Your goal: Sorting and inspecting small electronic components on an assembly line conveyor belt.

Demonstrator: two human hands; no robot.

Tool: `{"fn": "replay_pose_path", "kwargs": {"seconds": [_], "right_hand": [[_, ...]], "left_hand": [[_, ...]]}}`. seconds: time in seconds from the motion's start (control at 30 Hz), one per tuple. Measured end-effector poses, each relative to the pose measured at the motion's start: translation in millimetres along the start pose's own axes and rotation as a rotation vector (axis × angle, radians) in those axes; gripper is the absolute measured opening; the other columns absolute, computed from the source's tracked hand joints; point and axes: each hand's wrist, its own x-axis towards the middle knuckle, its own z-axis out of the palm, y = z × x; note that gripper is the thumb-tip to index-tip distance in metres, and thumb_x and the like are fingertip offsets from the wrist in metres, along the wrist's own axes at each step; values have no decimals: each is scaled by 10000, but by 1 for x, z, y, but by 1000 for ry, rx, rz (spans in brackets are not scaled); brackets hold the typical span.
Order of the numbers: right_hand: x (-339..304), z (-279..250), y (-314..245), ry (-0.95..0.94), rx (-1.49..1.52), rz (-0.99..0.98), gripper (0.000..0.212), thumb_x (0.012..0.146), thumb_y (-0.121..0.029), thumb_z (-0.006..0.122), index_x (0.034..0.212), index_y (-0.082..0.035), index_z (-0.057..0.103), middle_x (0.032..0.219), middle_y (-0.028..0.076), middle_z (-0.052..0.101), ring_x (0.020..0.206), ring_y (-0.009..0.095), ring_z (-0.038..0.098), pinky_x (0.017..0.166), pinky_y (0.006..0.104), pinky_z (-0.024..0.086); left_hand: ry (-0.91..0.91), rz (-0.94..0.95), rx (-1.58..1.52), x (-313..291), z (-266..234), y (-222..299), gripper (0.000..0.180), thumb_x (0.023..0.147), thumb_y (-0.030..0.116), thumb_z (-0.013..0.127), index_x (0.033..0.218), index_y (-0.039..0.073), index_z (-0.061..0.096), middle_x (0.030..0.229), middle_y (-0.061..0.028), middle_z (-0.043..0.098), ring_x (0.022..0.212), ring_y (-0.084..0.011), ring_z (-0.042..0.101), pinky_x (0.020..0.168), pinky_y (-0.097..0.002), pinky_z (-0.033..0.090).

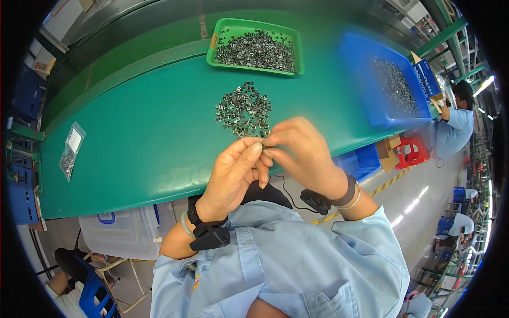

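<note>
My left hand (233,172) and my right hand (299,148) meet at the fingertips over the near edge of the green table (143,132). Both pinch at the same spot, and whatever sits between the fingers is too small and covered to make out. Just beyond them lies a loose pile of small shiny metal parts (245,108). Farther back, a green tray (212,53) holds a heap of similar small metal parts (257,52).
At the right stands a blue bin (366,85) with many small parts, a blue-and-white box (427,78) beside it. A clear bag (71,151) lies far left. Below the table are a lidded plastic box (116,233) and a red stool (412,152). Other people work at right.
</note>
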Motion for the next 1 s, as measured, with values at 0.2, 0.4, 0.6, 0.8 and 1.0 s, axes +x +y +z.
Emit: {"fn": "replay_pose_path", "kwargs": {"seconds": [0.2,0.4,0.6,0.8,1.0], "right_hand": [[0,-5,1,-53,-87,-65,260,654,-4,742,870,-52,607,857,82,604,771,251,587,646,331,477],[-5,3,3,14,18,-41,249,657,-2,741,863,-52,611,840,78,603,759,246,586,628,324,474],[-12,5,5,19,92,-14,235,672,3,731,869,-53,615,839,76,602,760,239,586,632,326,474],[-17,8,4,18,129,16,223,687,7,721,877,-49,618,843,74,600,765,236,585,645,321,473],[-20,10,-2,44,184,49,219,698,4,720,884,-49,620,848,70,600,771,227,587,647,312,471]], "left_hand": [[70,8,164,-3,0,1,194,962,185,499,1044,15,540,847,-75,599,625,-119,558,554,-251,469],[55,21,160,-4,0,0,190,963,177,496,1036,8,542,846,-77,605,629,-114,559,558,-245,469],[36,-8,135,-5,-3,-2,191,963,173,494,1034,2,541,848,-78,606,632,-114,561,558,-246,470],[48,6,81,-10,3,-3,192,953,185,519,1017,5,539,847,-80,608,634,-120,565,560,-251,470],[14,14,32,-11,-3,-8,184,942,196,542,983,17,529,831,-80,613,628,-129,568,561,-258,471]]}}
